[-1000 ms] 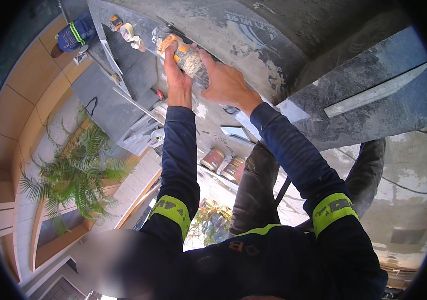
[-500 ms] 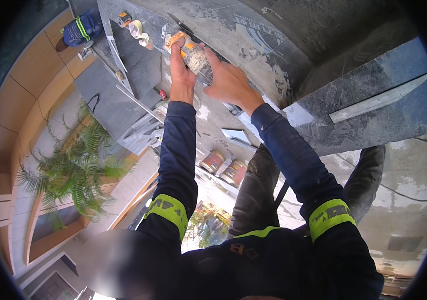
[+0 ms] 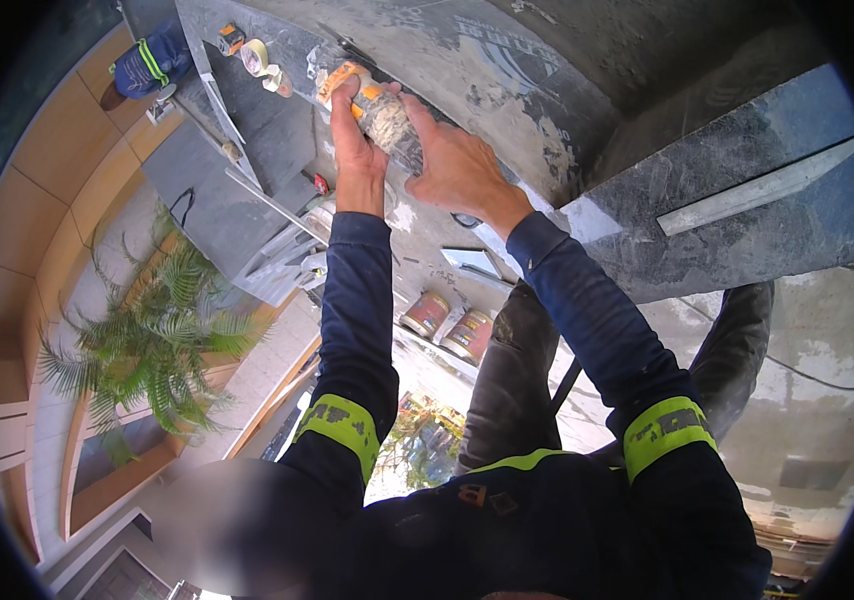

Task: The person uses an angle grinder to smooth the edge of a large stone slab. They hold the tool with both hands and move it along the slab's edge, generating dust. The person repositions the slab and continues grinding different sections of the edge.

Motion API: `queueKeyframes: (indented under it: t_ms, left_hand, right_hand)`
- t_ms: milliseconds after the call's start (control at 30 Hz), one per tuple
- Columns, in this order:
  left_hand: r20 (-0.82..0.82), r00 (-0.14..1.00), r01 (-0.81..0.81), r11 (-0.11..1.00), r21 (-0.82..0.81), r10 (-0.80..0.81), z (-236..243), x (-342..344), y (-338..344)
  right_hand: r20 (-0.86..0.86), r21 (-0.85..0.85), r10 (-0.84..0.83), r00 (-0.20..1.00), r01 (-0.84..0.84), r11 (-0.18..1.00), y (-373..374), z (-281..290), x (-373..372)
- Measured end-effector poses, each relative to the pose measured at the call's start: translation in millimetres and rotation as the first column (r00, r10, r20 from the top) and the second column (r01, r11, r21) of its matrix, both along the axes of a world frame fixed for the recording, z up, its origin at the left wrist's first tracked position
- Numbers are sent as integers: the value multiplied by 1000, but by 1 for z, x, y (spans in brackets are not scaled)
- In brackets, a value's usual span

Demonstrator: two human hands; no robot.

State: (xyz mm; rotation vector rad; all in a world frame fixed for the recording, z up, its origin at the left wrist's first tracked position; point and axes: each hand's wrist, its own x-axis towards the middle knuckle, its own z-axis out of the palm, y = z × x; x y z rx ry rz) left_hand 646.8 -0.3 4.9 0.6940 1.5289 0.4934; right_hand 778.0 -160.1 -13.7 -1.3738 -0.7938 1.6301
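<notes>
Both my hands are wrapped around a dusty orange-and-black power tool (image 3: pixel 387 120) that looks like an angle grinder. My left hand (image 3: pixel 355 150) grips its left side, the thumb up near the orange end. From the right, my right hand (image 3: pixel 462 170) closes on the rear part of the body, its index finger laid along the top. The tool is at the edge of a grey, dust-smeared slab (image 3: pixel 427 40). Its far end is partly hidden by my fingers and pale dust, so I cannot see the disc.
A tape roll (image 3: pixel 254 57) and an orange-black tape measure (image 3: pixel 232 39) lie beyond the tool. A pale strip (image 3: pixel 762 185) rests on the right-hand slab (image 3: pixel 777 240). Two tins (image 3: pixel 467 335) stand below, left of my leg. A co-worker's blue sleeve (image 3: pixel 152 62) shows at far left, above a palm (image 3: pixel 152 330).
The whole view has shifted slightly left. Both hands keep the same grip on the tool, which has barely moved relative to the slab edge.
</notes>
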Motion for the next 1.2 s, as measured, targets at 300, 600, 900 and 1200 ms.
queueKeyframes:
  t_ms: [300,600,900,1200]
  left_hand:
    - [0,1000,11,1000,26,-11,-3,-2,-3]
    - [-6,1000,-22,1000,17,22,-6,-4,2]
    - [-5,1000,-29,999,38,29,-8,-4,1]
    - [-4,999,-42,998,51,42,-6,-3,-5]
  right_hand:
    - [-13,16,-12,1000,13,1000,-3,-2,1]
    - [-41,11,41,998,-40,999,5,-6,3]
    - [-51,11,45,998,-44,999,7,-9,1]
    - [-40,17,27,999,-27,999,-2,-6,4]
